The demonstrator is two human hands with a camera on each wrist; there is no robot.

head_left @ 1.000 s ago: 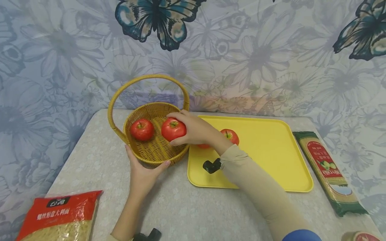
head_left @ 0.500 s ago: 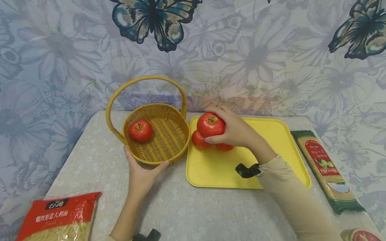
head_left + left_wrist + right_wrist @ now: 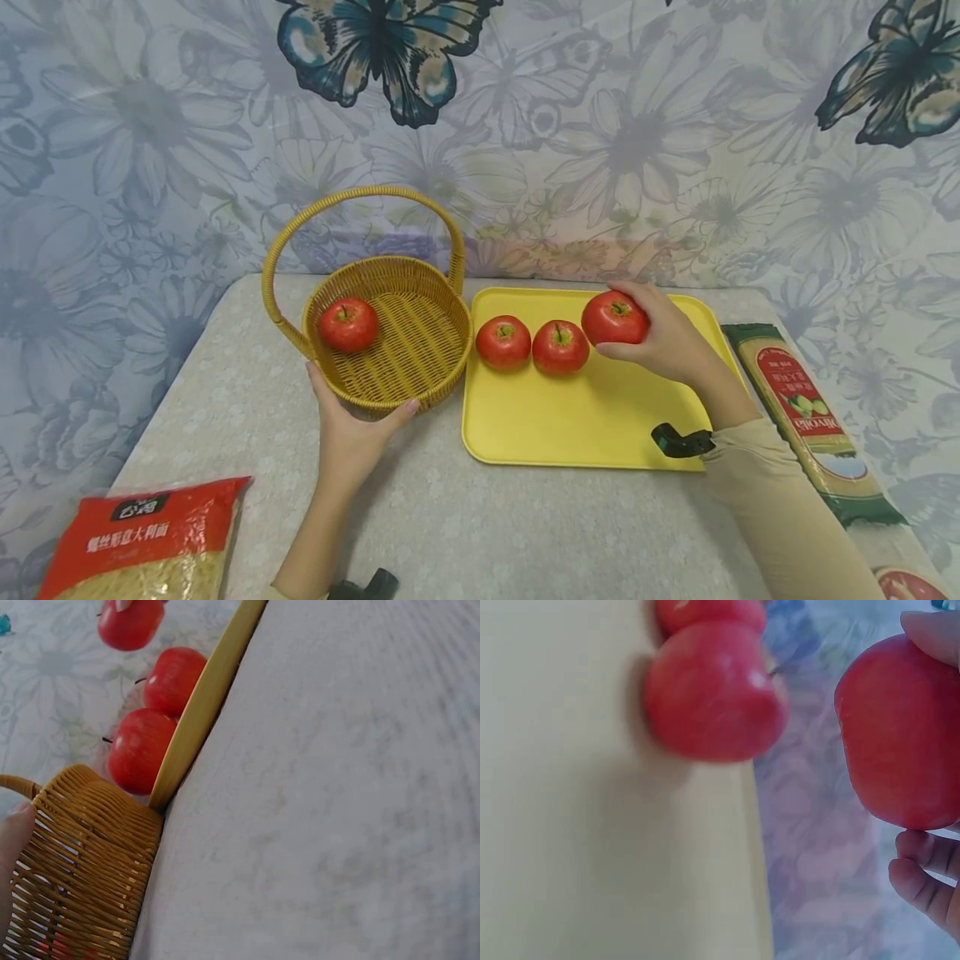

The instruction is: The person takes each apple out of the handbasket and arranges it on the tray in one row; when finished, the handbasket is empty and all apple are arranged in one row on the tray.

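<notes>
In the head view my right hand [image 3: 667,342] grips a red apple [image 3: 615,318] over the yellow tray [image 3: 570,425]. The right wrist view shows this apple [image 3: 904,735] close up, with a fingertip on its top and other fingertips below it. Two more apples sit side by side on the tray, a left one [image 3: 503,342] and a right one [image 3: 560,347]. My left hand [image 3: 356,442] holds the front left wall of the wicker basket [image 3: 405,333], thumb and fingers spread round it. Inside the basket, at its left, lies one apple [image 3: 348,325].
A red bag of pasta [image 3: 146,533] lies at the front left. To the tray's right is a long green-ended noodle pack [image 3: 813,417]. A round red-topped item [image 3: 907,585] shows at the bottom right corner. The basket's tall handle [image 3: 367,193] arches up in front of the patterned wall.
My right hand has carried an apple out of the basket, rightward past the two tray apples. One apple stays in the basket. My left hand keeps its place on the basket.
</notes>
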